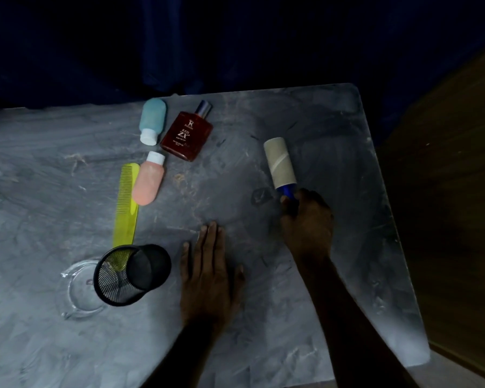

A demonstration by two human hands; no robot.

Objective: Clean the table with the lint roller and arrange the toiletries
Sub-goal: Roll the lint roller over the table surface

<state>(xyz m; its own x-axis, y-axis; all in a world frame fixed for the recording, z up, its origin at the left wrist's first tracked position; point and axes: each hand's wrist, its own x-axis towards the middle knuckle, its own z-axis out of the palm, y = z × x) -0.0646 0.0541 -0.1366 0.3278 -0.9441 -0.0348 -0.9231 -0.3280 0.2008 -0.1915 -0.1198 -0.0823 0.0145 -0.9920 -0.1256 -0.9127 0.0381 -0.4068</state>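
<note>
My right hand (307,225) grips the blue handle of the lint roller (280,163), whose pale roll lies on the grey table (347,152) pointing away from me. My left hand (209,273) rests flat on the table, fingers spread, holding nothing. Left of the roller lie the toiletries: a blue bottle (152,119), a red perfume bottle (187,133), a pink bottle (149,180) and a yellow comb (127,200). Bits of lint (181,179) sit on the table near the pink bottle.
A black mesh cup (129,274) lies tipped on its side beside my left hand, partly over a clear glass dish (79,289). The table's right edge drops to a wooden floor (445,191). A dark curtain hangs behind the table.
</note>
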